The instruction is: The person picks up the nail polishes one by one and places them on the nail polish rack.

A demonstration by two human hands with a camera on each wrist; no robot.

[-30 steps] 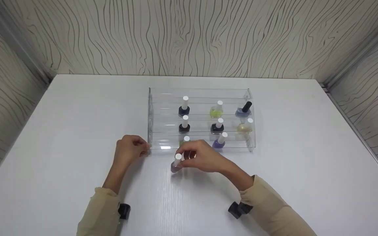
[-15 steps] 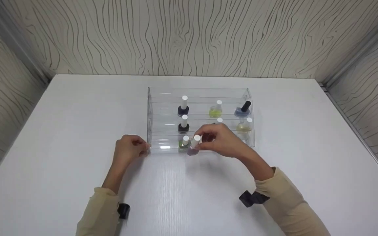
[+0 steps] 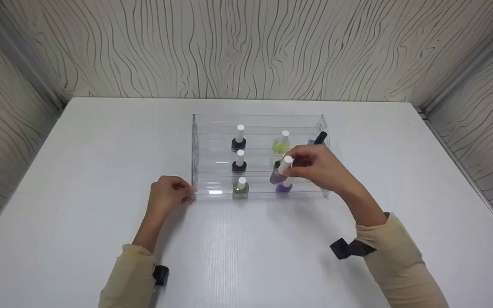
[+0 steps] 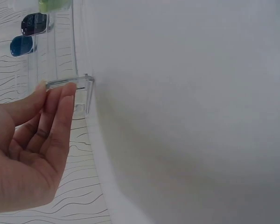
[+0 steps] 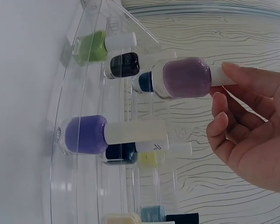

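Observation:
My right hand [image 3: 321, 169] pinches the white cap of a mauve nail polish bottle [image 5: 186, 78], holding it above the clear tiered rack [image 3: 216, 175]. Below the held bottle, a violet nail polish bottle [image 5: 86, 135] stands on the front tier. Thumb and fingers of my left hand [image 4: 35, 140] pinch the rack's front left end. A green bottle [image 3: 241, 189] is also on the front tier. Behind it are a black bottle [image 3: 239, 167] and, one tier further back, a dark blue bottle [image 3: 239, 144]. My right hand partly covers the bottles on the rack's right side.
The rack stands on a white table [image 3: 101, 171] with a wood-patterned panel [image 3: 229, 51] behind. A yellow bottle [image 3: 280, 146] and a black-capped blue bottle [image 5: 152, 213] stand on the rear tier. A cream bottle [image 5: 122, 218] is near the right end.
My right hand has carried the mauve bottle from in front of the rack, up and to the right, over the violet bottle. My left hand stays at the rack's left end.

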